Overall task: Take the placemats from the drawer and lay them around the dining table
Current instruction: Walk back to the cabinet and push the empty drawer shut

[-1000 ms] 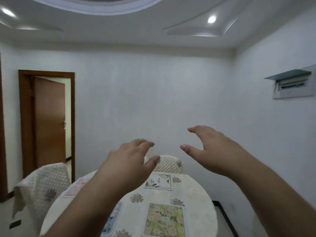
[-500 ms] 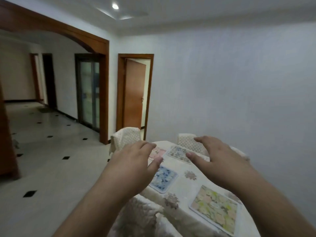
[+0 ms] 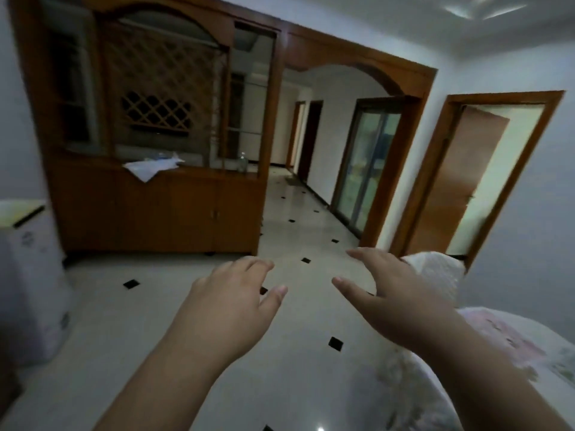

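Wooden cabinetry is filling the far side of the room: a large sideboard [image 3: 155,209] with lattice shelving above and shut door fronts below is standing ahead and to the left of both hands, well apart from them across the pale tiled floor [image 3: 298,225]. The left hand [image 3: 227,309] and the right hand [image 3: 395,300] are hovering side by side, palms down, fingers loosely spread and slightly curled, and neither is gripping anything. The dining table [image 3: 485,346] is showing only as a cloth-covered edge at the lower right, passing under the right forearm, with a padded chair back [image 3: 435,272] just beyond the right hand. Any placemat on that cloth is too blurred to be told apart from the floral print, so I cannot say where the mats are lying. If more are being fetched, the drawer would probably belong to the sideboard, though no drawer front is clearly showing, only cupboard doors. By that reading the goal is lying forward and leftward of the fingertips, its long face running across the view, and the left hand is sitting nearer to it. White papers or cloths [image 3: 149,168] are resting on the sideboard's counter.
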A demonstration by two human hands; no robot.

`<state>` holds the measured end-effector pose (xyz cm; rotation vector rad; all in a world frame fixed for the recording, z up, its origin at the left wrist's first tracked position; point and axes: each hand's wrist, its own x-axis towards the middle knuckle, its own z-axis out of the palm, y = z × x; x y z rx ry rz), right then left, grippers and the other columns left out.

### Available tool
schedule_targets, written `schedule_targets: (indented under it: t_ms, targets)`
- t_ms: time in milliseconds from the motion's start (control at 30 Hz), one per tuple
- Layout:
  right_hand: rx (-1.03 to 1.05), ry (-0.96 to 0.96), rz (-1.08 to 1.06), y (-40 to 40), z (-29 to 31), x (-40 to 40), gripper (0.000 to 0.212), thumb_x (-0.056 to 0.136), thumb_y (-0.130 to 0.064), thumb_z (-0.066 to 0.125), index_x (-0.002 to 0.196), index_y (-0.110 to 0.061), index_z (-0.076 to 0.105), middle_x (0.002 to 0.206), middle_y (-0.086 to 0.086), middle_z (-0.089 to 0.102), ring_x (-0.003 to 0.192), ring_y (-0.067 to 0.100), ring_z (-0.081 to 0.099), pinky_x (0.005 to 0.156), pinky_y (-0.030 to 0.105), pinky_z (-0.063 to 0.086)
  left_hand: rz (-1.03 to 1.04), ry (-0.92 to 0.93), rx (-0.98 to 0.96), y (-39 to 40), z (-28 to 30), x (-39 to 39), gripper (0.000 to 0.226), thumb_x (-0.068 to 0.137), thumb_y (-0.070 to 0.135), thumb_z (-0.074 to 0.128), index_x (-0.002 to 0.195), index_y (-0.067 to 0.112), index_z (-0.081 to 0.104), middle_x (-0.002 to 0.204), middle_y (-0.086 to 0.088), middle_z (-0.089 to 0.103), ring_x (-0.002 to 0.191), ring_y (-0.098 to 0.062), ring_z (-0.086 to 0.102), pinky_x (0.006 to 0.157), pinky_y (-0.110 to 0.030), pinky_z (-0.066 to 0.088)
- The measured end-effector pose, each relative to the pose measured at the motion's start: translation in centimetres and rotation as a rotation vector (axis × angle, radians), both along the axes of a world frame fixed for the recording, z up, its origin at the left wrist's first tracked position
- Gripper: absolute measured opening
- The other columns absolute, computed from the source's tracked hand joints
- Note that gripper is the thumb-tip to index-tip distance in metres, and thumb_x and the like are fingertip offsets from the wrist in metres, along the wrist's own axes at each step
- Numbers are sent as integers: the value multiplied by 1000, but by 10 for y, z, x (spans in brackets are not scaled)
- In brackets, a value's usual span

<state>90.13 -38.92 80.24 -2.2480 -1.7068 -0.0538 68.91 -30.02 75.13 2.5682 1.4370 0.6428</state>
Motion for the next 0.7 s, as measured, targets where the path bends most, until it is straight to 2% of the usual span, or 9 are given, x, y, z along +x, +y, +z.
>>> schedule_targets:
  t_ms: [167,367,467,700]
  targets:
    - [-9,-6,179,106,-26,-68,75,83,-81,40,148,-45,31,153,-16,39,138,9,40,108,37,39,206,2,-20,51,-14,-85,59,98,67,25,150,42,33,155,18,37,141,-11,35,108,-41,36]
    - [-11,-3,515,209,-58,-170,75,84,-83,33,148,-45,30,154,-19,37,139,8,38,109,36,37,505,26,-51,80,-35,-182,57,98,65,27,148,41,36,153,18,41,138,-11,39,104,-39,38]
    - [-2,13,690,253,-73,-222,72,84,-83,32,146,-47,31,153,-22,37,138,7,39,107,37,41,670,39,-83,87,-45,-223,56,98,66,28,148,40,37,152,18,42,137,-11,40,105,-41,40]
    - [-12,49,1095,345,-97,-334,70,89,-76,38,148,-38,35,152,-12,42,137,14,41,105,41,45,1091,110,-148,93,-55,-287,56,99,62,33,149,38,39,151,15,44,136,-14,42,103,-39,40]
